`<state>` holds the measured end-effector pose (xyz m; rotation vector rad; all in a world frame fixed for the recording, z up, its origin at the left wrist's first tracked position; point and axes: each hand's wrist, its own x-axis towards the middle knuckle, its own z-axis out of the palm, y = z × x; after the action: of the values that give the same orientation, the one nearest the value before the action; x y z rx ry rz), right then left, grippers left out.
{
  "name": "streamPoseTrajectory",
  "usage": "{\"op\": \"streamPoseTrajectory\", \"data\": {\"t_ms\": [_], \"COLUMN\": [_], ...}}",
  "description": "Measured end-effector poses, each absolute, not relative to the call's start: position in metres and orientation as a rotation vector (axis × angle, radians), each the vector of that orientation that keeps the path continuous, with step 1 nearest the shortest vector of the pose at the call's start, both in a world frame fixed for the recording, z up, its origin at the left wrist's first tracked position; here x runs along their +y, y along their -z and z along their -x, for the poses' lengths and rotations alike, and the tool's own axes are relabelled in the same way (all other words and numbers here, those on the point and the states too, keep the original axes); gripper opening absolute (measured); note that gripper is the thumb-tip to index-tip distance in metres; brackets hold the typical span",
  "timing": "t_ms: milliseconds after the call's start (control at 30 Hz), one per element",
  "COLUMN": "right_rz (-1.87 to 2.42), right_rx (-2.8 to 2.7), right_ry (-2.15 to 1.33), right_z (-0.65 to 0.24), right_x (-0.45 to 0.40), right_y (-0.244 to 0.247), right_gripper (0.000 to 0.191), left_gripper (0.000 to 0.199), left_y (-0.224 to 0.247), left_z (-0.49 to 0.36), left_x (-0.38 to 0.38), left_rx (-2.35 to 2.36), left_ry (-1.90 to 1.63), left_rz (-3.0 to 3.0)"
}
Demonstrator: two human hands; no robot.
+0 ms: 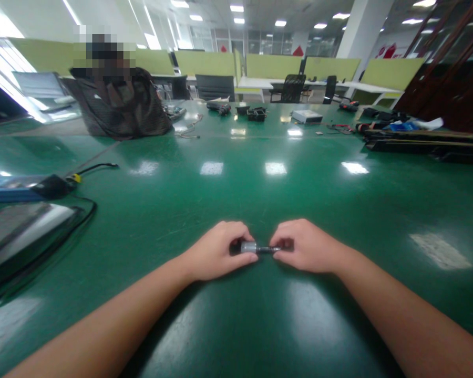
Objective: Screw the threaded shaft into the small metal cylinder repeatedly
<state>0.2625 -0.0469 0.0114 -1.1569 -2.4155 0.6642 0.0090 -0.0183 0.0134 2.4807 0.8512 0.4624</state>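
A small rod-like tool lies sideways between my hands, low over the green table. Its thick silver cylinder point(248, 247) is gripped between the thumb and fingers of my left hand point(218, 251). From that cylinder a thin dark shaft point(265, 250) runs to the right, where my right hand point(306, 245) pinches its end with thumb and fingertips. Both hands are closed on the piece. My fingers cover its two ends, and its exact kind is too small and blurred to tell.
The glossy green table point(173, 184) stretches ahead. At left lie a blue case point(16, 189), a flat grey device point(27, 231) and a black cable point(87, 215). A dark bag point(122, 107) stands far left. Black flat pieces point(421, 144) and a silver box point(306, 116) lie farther off.
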Motion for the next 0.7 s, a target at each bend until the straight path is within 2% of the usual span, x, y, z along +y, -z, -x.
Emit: {"op": "streamPoseTrajectory", "data": {"t_ms": [700], "right_rz": [1.322], "right_rx": [-2.389], "right_ry": [-0.893], "right_z": [-0.279], "right_x": [-0.041], "right_y": [-0.019], "right_gripper": [0.013], "left_gripper": [0.025], "left_y": [-0.011], "left_z": [-0.004], "left_x": [-0.020], "left_rx": [0.863], "left_ry": [-0.446], "left_rz": [-2.472]}}
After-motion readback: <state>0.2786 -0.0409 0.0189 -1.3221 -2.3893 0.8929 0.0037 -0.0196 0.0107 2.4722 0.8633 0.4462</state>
